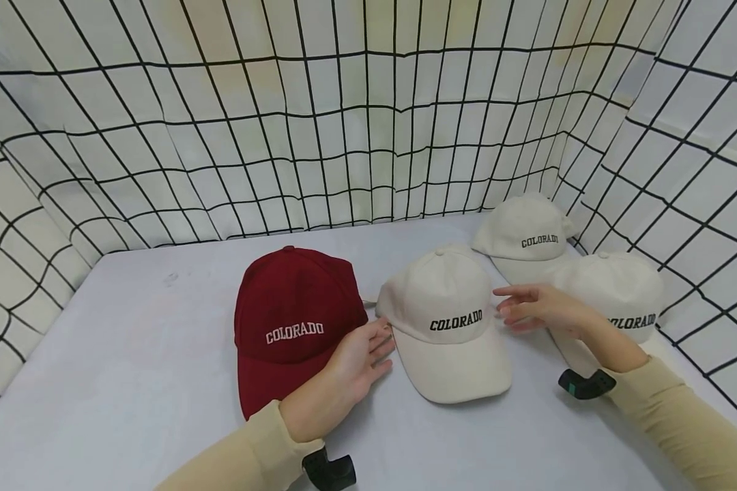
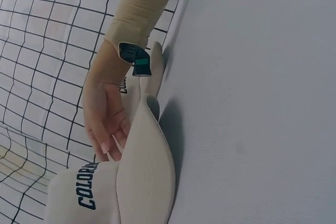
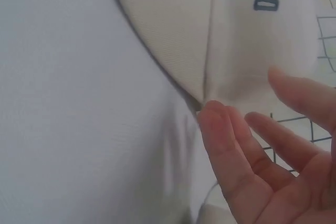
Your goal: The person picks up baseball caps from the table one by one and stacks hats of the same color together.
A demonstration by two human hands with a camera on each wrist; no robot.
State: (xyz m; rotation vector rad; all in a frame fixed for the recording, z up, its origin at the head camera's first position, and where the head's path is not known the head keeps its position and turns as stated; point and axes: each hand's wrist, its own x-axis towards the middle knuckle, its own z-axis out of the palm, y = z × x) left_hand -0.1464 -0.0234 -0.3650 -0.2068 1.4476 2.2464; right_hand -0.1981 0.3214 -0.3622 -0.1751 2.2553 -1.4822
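Note:
A cream baseball cap (image 1: 445,300) lettered COLORADO lies between my two hands, its brim toward me. My left hand (image 1: 356,358) is at its left side, fingers loosely extended, fingertips by the brim's edge; I cannot tell whether they touch it. On the other side, my right hand (image 1: 537,308) has relaxed fingers beside the crown. In the right wrist view its fingertips (image 3: 215,121) come up to the corner where the brim meets the crown. Left of these lies a dark red COLORADO cap (image 1: 295,307), partly covered by my left hand and forearm.
Two more cream caps, a far one (image 1: 525,228) and a nearer one (image 1: 617,286), lie at the right; my right arm partly covers the nearer. Black wire mesh (image 1: 368,108) backed with white sheeting rises at the back and sides of the white-covered surface (image 1: 129,341).

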